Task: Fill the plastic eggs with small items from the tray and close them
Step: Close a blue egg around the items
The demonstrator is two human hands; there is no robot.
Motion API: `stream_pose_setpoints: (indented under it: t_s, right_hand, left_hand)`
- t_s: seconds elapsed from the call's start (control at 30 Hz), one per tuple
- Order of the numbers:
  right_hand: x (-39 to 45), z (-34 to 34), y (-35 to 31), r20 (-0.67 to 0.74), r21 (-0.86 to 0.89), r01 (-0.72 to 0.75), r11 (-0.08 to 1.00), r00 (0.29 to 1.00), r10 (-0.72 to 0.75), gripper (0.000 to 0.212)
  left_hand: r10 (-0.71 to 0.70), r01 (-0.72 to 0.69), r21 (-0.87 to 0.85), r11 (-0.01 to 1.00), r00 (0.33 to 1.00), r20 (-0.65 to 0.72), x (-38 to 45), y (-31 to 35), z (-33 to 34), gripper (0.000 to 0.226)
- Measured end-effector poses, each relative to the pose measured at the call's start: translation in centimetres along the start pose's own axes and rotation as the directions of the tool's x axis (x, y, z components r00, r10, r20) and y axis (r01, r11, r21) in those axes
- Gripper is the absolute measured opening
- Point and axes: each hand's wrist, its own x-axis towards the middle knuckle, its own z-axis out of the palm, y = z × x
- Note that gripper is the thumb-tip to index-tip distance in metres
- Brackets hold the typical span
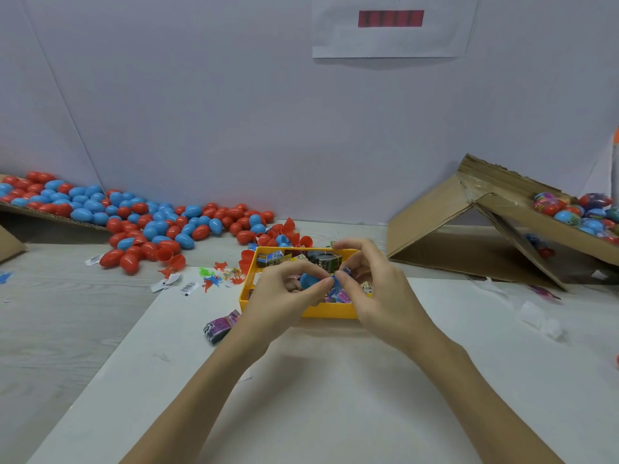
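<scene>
Left hand: centre of frame, above the tray; fingers curled round a blue egg half.
Right hand: just beside left hand; thumb and forefinger pinch a small blue item at the egg half's rim.
Tray: yellow, centre, holds small printed packets.
Egg pile: red and blue, mid-left, spilling off cardboard.
Filled eggs: wrapped, on cardboard ramp, right edge.
Loose packet: lower left of tray.
</scene>
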Motion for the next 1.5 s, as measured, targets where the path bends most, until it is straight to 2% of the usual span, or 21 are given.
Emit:
stream_pose_setpoints:
  t_s: [0.1, 0.17, 0.3, 0.43, 0.5, 0.57, 0.7, 0.9, 1.07, 1.2, 1.37, 1.5]
  right_hand:
    - [0.0, 0.6, -0.7, -0.104, 0.333, -0.174, 0.927, 0.970, 0.219, 0.032]
    - [-0.1, 1.2, -1.1, -0.036, 0.512, -0.301, 0.805, 0.928, 0.370, 0.028]
    - [-0.3, 1.8, -1.0, 0.014, 0.630, -0.384, 0.675, 0.875, 0.484, 0.022]
    - [0.0, 1.6, -0.7, 0.021, 0.686, -0.403, 0.606, 0.844, 0.537, 0.020]
    - [0.1, 1.3, -0.5, 0.000, 0.686, -0.400, 0.608, 0.836, 0.549, 0.020]
    - [0.2, 0.8, -0.1, -0.045, 0.645, -0.397, 0.652, 0.833, 0.552, 0.016]
    - [0.0, 0.3, 0.3, -0.127, 0.370, -0.401, 0.838, 0.872, 0.473, 0.020]
    - [-0.1, 0.4, 0.3, -0.166, 0.167, -0.331, 0.929, 0.919, 0.357, 0.024]
    - [-0.1, 0.6, 0.4, -0.170, 0.147, -0.309, 0.940, 0.928, 0.331, 0.022]
    - [0.0, 0.6, 0.5, -0.183, 0.172, -0.300, 0.938, 0.926, 0.330, 0.020]
    - [-0.2, 0.8, 0.5, -0.165, 0.188, -0.298, 0.936, 0.930, 0.329, 0.017]
    - [-0.2, 1.0, 0.2, -0.095, 0.265, -0.312, 0.912, 0.933, 0.346, 0.015]
  left_hand:
    - [-0.049, 0.039, -0.162, 0.986, 0.997, -0.054, 0.1, 0.2, -0.2, 0.011]
    - [-0.063, 0.046, -0.228, 0.973, 0.996, -0.068, 0.2, 0.3, -0.3, 0.014]
    - [-0.066, 0.053, -0.261, 0.964, 0.997, -0.039, 0.2, 0.1, -0.1, 0.020]
    - [-0.063, 0.051, -0.261, 0.964, 0.997, -0.038, 0.2, 0.1, 0.1, 0.020]
    - [-0.055, 0.043, -0.288, 0.957, 0.998, -0.035, 0.3, 0.0, 0.1, 0.015]
    - [-0.036, 0.022, -0.310, 0.950, 0.999, -0.039, 0.4, -0.1, -0.1, 0.022]
    - [-0.010, -0.009, -0.291, 0.957, 0.998, -0.063, 0.3, 0.0, -0.1, 0.029]
    - [0.003, -0.020, -0.154, 0.988, 0.994, -0.111, 0.5, -0.3, 0.0, 0.024]
    - [0.048, -0.055, -0.052, 0.997, 0.990, -0.131, 0.6, -0.7, 0.1, 0.025]
    - [0.065, -0.073, -0.059, 0.996, 0.989, -0.135, 0.6, -0.8, 0.1, 0.022]
    - [0.077, -0.082, -0.036, 0.996, 0.988, -0.132, 0.4, -0.7, 0.1, 0.029]
    - [0.105, -0.111, -0.042, 0.993, 0.985, -0.134, 0.3, -0.6, 0.1, 0.031]
